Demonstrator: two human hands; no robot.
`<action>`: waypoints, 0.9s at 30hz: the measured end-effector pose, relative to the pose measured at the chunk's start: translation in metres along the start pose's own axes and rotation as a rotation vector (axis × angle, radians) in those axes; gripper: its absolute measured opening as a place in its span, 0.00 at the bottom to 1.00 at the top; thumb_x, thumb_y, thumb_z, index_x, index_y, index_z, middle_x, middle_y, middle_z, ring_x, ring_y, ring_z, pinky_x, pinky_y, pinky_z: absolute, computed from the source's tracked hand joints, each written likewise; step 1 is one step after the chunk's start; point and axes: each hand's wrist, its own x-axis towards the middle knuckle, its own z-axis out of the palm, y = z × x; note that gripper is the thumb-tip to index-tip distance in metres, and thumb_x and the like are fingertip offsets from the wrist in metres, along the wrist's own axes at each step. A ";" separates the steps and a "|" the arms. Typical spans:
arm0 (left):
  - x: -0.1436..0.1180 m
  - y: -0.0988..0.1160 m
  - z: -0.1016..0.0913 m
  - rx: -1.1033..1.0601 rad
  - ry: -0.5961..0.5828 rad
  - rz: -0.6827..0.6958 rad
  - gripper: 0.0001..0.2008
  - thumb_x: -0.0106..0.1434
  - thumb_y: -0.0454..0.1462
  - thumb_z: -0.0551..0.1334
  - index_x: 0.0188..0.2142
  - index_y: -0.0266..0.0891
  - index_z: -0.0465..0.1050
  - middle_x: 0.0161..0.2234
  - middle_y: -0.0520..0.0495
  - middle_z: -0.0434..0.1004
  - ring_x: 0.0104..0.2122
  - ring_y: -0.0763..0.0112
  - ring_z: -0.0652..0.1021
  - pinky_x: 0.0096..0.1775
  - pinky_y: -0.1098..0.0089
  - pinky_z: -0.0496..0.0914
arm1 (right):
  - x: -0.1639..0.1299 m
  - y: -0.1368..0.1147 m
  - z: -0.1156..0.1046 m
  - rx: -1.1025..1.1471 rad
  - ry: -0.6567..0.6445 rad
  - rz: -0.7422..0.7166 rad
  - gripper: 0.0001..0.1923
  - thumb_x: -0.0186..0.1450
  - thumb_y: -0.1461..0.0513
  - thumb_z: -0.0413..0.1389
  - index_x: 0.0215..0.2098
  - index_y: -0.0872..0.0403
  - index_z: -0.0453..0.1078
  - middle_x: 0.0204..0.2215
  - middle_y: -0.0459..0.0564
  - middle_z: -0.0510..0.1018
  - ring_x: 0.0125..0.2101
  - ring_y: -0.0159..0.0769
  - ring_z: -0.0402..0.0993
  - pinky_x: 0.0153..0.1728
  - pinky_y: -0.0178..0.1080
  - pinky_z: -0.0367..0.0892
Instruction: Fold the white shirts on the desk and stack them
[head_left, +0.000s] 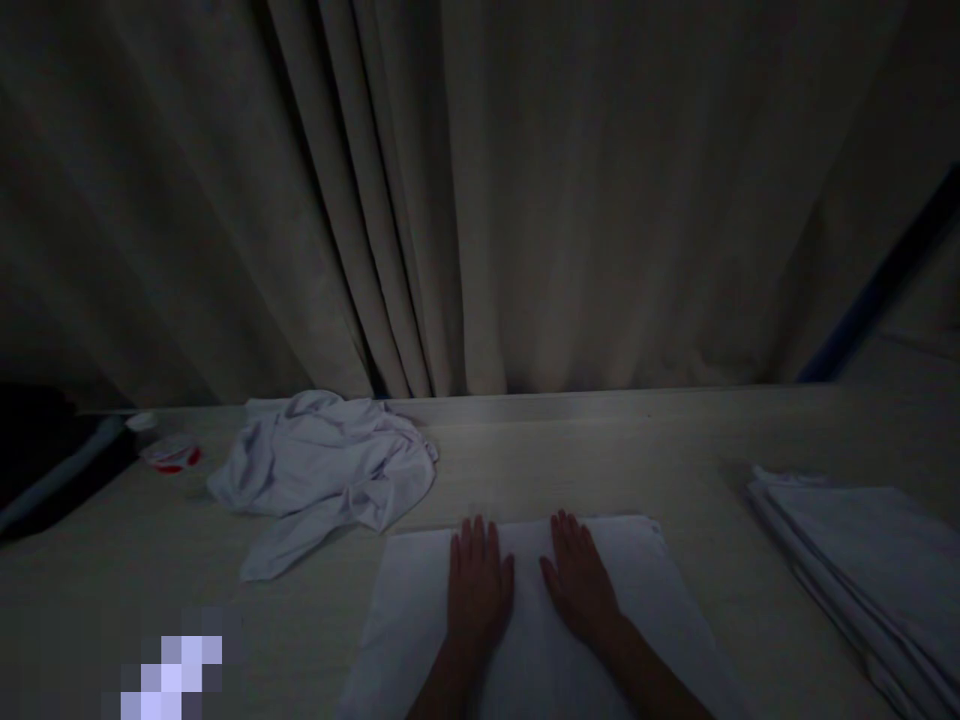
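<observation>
A white cloth [525, 650] lies spread flat on the pale table in front of me, its far edge roughly straight. My left hand [478, 585] rests palm down on its left half, fingers stretched toward the far edge. On the right half, my right hand [581, 580] lies flat too, thumb apart from the fingers. Both hands press on the fabric without gripping it. The near part of the cloth runs out of view at the bottom.
A crumpled white cloth [330, 465] lies at the back left. Folded white cloths [862, 560] are stacked on the right. A clear bottle with a red label [172, 455] lies near a dark item [60, 460] at far left. A curtain [555, 200] hangs behind the table [570, 460].
</observation>
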 end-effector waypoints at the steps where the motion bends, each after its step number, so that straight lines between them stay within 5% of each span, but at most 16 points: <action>1: -0.001 -0.009 -0.006 0.024 -0.013 -0.036 0.27 0.64 0.46 0.46 0.58 0.33 0.58 0.60 0.34 0.61 0.61 0.50 0.59 0.59 0.51 0.56 | -0.002 0.009 -0.002 -0.013 0.011 0.019 0.35 0.67 0.47 0.33 0.64 0.61 0.42 0.65 0.58 0.45 0.64 0.44 0.38 0.63 0.48 0.40; 5: -0.011 -0.048 -0.021 0.125 -0.081 -0.179 0.29 0.63 0.48 0.46 0.58 0.33 0.59 0.59 0.32 0.61 0.60 0.45 0.60 0.58 0.44 0.53 | -0.012 0.048 -0.003 -0.080 0.020 0.131 0.37 0.66 0.46 0.35 0.62 0.64 0.48 0.64 0.62 0.49 0.63 0.48 0.42 0.62 0.51 0.39; 9: -0.022 -0.073 -0.015 0.195 -0.143 -0.256 0.29 0.62 0.49 0.46 0.57 0.36 0.59 0.59 0.32 0.61 0.60 0.42 0.59 0.56 0.40 0.52 | -0.018 0.070 0.004 -0.136 0.034 0.209 0.37 0.65 0.44 0.37 0.62 0.61 0.50 0.63 0.62 0.51 0.63 0.52 0.44 0.61 0.55 0.39; 17: -0.026 -0.077 -0.009 0.219 -0.140 -0.266 0.31 0.61 0.51 0.46 0.59 0.37 0.56 0.61 0.33 0.58 0.61 0.42 0.57 0.57 0.41 0.51 | -0.017 0.073 0.007 -0.147 0.044 0.214 0.38 0.64 0.42 0.36 0.63 0.58 0.50 0.63 0.59 0.52 0.63 0.50 0.45 0.61 0.53 0.43; 27: -0.031 -0.098 0.005 0.124 -0.126 -0.093 0.32 0.63 0.50 0.46 0.57 0.28 0.59 0.59 0.29 0.61 0.60 0.48 0.61 0.58 0.53 0.60 | -0.026 0.121 0.007 -0.263 0.148 0.184 0.39 0.64 0.45 0.38 0.59 0.68 0.54 0.60 0.69 0.56 0.61 0.55 0.50 0.60 0.53 0.46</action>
